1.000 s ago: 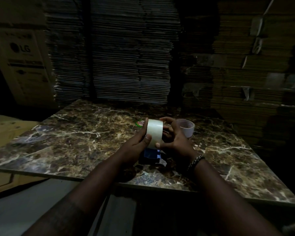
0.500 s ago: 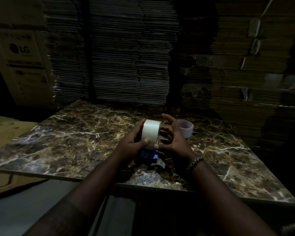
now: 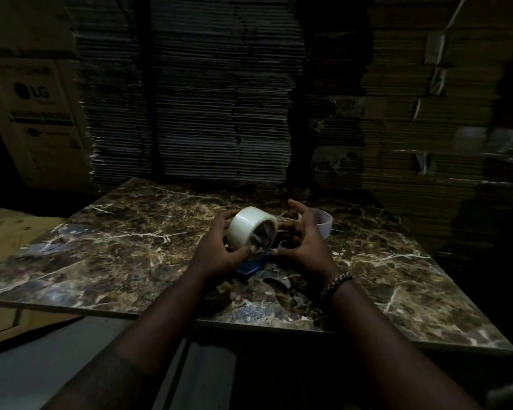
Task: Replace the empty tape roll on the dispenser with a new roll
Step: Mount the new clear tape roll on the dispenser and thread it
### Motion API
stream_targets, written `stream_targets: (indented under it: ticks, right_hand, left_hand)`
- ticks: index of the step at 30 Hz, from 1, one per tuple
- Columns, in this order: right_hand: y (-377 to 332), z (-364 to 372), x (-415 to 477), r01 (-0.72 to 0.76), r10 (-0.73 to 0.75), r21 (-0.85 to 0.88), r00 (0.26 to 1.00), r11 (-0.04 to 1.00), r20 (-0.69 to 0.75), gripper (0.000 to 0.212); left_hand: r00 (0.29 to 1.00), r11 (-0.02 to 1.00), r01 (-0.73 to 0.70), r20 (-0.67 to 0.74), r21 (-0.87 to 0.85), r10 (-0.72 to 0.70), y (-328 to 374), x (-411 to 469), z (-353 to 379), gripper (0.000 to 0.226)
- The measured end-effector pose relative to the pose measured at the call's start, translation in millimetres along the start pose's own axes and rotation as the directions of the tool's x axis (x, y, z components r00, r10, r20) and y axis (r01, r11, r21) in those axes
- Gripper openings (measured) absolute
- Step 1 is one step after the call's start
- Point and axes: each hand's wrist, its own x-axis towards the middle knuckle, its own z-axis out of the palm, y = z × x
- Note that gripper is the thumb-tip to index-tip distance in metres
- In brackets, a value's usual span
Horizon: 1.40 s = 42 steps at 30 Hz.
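My left hand [image 3: 219,253] grips a full roll of pale clear tape [image 3: 248,227], tilted so its hollow core faces right and toward me. Under the roll, a blue tape dispenser [image 3: 251,267] lies on the marble table [image 3: 125,247], mostly hidden by my hands. My right hand [image 3: 304,247] is just right of the roll with its fingers spread and its thumb near the dispenser; it holds nothing that I can make out. An empty tape core [image 3: 325,221] sits on the table behind my right hand.
Tall stacks of flattened cardboard [image 3: 219,113] rise right behind the table and along the right side. A cardboard LG box [image 3: 39,119] stands at the back left. The table's front edge [image 3: 308,328] runs just under my forearms. The scene is dim.
The roll has tipped in my left hand, so its open core now faces me. My right hand's fingers have come away from the roll and spread.
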Motion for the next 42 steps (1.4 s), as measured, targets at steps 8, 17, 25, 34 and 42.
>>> stream_targets:
  ticks: [8,17,25,34,42]
  right_hand:
    - [-0.9,-0.2,1.4,-0.053,0.056,0.082,0.998,0.995,-0.031,0.096]
    - [-1.6,-4.6,8.2,-0.165,0.18,0.282,0.983,0.945,-0.026,0.067]
    - [-5.6,1.5,12.8,-0.266,0.291,0.377,0.957,0.887,-0.008,0.03]
    - [-5.1,9.4,22.6,-0.324,0.339,0.315,0.941,0.892,0.008,0.021]
    - [-4.7,1.8,23.2,-0.32,0.341,0.322,0.94,0.891,-0.008,0.027]
  left_hand:
    - [0.997,0.999,0.019,-0.072,0.05,-0.015,0.9,0.6,-3.0,0.058]
    - [0.992,0.998,0.058,-0.112,0.008,-0.056,-0.1,9.6,-2.9,0.07]
    - [0.992,0.996,0.075,-0.103,0.045,-0.07,-0.8,12.0,-6.4,0.081]
    - [0.995,0.993,0.099,0.005,0.066,-0.1,-2.5,11.1,-7.8,0.09]
    - [0.996,0.996,0.078,0.039,0.043,-0.08,-4.8,9.2,-8.5,0.112]
